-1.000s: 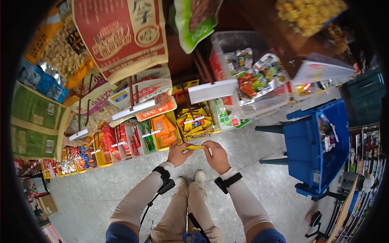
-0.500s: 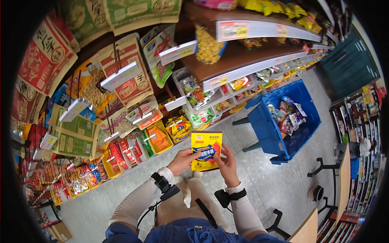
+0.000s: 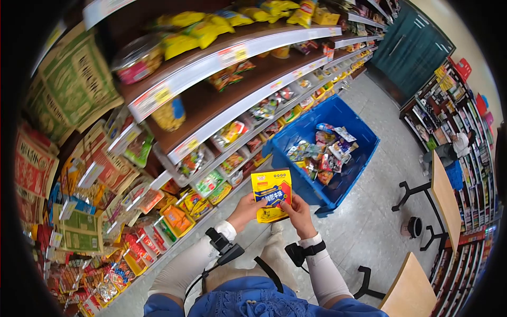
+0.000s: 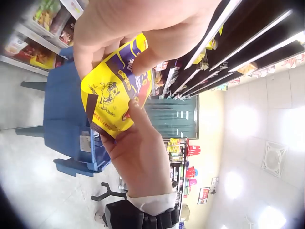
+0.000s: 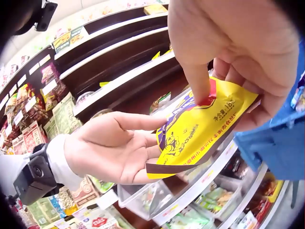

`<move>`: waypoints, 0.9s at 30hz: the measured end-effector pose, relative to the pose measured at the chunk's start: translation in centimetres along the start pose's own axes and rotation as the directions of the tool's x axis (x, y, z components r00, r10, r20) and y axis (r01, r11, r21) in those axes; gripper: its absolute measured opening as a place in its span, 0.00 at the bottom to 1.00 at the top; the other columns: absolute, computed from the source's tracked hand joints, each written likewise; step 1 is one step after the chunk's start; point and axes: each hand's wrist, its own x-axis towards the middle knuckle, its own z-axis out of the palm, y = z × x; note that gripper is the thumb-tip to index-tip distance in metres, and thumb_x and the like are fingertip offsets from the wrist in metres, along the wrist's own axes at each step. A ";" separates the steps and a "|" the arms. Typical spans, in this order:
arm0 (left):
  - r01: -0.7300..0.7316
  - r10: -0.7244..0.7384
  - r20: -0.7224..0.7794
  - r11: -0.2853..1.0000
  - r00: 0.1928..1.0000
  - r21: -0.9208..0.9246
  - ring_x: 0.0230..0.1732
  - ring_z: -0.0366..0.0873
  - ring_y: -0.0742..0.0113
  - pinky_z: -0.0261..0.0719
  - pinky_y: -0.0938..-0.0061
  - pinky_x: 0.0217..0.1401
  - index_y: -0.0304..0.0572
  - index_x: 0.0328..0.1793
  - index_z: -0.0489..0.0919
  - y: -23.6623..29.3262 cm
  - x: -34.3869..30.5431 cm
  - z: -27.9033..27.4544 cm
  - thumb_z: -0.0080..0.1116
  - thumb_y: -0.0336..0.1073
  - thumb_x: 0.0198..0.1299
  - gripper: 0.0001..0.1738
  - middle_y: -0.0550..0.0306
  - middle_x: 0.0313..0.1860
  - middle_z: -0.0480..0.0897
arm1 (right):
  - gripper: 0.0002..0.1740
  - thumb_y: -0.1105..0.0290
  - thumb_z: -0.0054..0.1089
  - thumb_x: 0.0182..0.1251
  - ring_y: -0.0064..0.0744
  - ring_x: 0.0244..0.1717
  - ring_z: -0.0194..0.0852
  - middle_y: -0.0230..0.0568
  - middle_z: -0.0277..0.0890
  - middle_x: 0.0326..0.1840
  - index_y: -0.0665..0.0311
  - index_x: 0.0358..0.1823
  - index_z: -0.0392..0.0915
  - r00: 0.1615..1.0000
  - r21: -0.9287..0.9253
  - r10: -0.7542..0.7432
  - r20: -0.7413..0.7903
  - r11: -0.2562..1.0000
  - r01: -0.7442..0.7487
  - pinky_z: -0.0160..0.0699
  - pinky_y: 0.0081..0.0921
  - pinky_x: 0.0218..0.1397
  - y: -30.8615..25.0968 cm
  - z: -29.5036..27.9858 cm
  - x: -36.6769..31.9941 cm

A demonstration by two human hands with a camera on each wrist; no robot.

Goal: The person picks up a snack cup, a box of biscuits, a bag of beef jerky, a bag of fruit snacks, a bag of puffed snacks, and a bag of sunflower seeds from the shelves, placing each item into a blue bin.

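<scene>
A yellow snack packet point(image 3: 272, 182) with a blue band of lettering and a brown edge is held upright in front of the body in the head view. The left hand point(image 3: 244, 211) pinches its left side, thumb on the front and fingers behind. On the other side, the right hand point(image 3: 300, 215) grips it the same way, its thumb across the lower printed front. The left wrist view shows the packet point(image 4: 107, 98) bowed slightly between the hands. From the right wrist, a small animal drawing shows near the packet's point(image 5: 200, 126) brown edge.
A blue bin point(image 3: 364, 158) with many loose snack packets stands just beyond the hands. Long store shelves point(image 3: 232, 50) run along the left, with small snack bins point(image 3: 179, 219) low down. Wooden tabletops point(image 3: 409, 290) on black legs are at right, and a dark green door point(image 3: 404, 50) is at the back.
The packet went from lying edge-on between the hands to facing the head camera. The view has turned right, so the blue bin now sits nearer, just beyond the packet.
</scene>
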 end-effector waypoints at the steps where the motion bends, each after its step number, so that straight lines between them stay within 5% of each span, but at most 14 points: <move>1: -0.028 0.029 -0.034 0.999 0.999 0.015 0.46 0.77 0.69 0.77 0.75 0.45 0.37 0.53 0.69 0.3 2.1 1.9 0.52 0.31 0.61 0.15 0.55 0.47 0.77 | 0.16 0.77 0.54 0.62 0.20 0.43 0.74 0.34 0.76 0.44 0.70 0.51 0.69 1.000 -0.046 0.005 -0.017 0.999 -0.005 0.72 0.15 0.49 -0.8 -2.2 1.5; 4: -0.068 0.068 -0.054 0.998 0.996 -0.009 0.45 0.77 0.69 0.77 0.75 0.45 0.37 0.51 0.69 0.4 10.0 6.7 0.53 0.31 0.60 0.14 0.56 0.46 0.77 | 0.16 0.77 0.54 0.63 0.20 0.43 0.74 0.34 0.76 0.44 0.71 0.52 0.68 0.994 -0.113 -0.113 -0.005 0.987 0.112 0.73 0.15 0.47 -3.2 -8.9 6.7; 8: 0.077 -0.088 -0.121 0.992 0.989 -0.098 0.45 0.78 0.67 0.77 0.73 0.44 0.43 0.51 0.70 3.8 18.0 13.5 0.54 0.32 0.58 0.14 0.58 0.45 0.78 | 0.15 0.77 0.53 0.63 0.21 0.42 0.75 0.35 0.77 0.43 0.71 0.52 0.69 0.996 -0.072 -0.081 -0.032 0.994 0.079 0.73 0.16 0.46 -7.6 -16.2 13.2; 11: 0.190 -0.176 -0.228 0.981 0.958 0.040 0.57 0.66 0.57 0.63 0.56 0.56 0.44 0.58 0.62 4.2 24.2 15.7 0.55 0.37 0.57 0.24 0.54 0.55 0.69 | 0.15 0.76 0.54 0.61 0.21 0.37 0.75 0.36 0.77 0.39 0.71 0.49 0.70 0.995 -0.186 -0.058 -0.087 0.982 0.041 0.74 0.17 0.41 -7.3 -20.8 18.6; 20: 0.362 -0.358 -0.387 0.930 0.850 -0.066 0.64 0.55 0.50 0.54 0.50 0.61 0.53 0.68 0.55 -1.0 34.8 14.4 0.55 0.39 0.54 0.35 0.54 0.63 0.61 | 0.14 0.74 0.58 0.56 0.29 0.33 0.78 0.42 0.79 0.34 0.70 0.45 0.74 0.988 -0.278 0.105 -0.115 0.951 -0.133 0.74 0.25 0.38 9.0 -28.2 28.3; 23: 0.394 -0.406 -0.347 0.913 0.845 -0.110 0.64 0.55 0.51 0.55 0.52 0.60 0.53 0.67 0.57 -2.0 35.8 13.8 0.57 0.40 0.53 0.35 0.53 0.62 0.62 | 0.19 0.67 0.62 0.52 0.43 0.39 0.79 0.49 0.79 0.38 0.63 0.46 0.75 0.963 -0.513 0.233 -0.132 0.815 -0.268 0.74 0.32 0.44 13.8 -28.6 28.7; 27: 0.451 -0.443 -0.383 0.889 0.811 -0.075 0.61 0.61 0.53 0.56 0.53 0.58 0.52 0.69 0.56 -3.5 37.3 11.7 0.58 0.41 0.52 0.37 0.54 0.60 0.66 | 0.24 0.62 0.63 0.50 0.46 0.45 0.77 0.51 0.78 0.42 0.60 0.51 0.74 0.924 -0.646 0.352 -0.148 0.673 -0.360 0.73 0.34 0.49 16.0 -27.9 28.8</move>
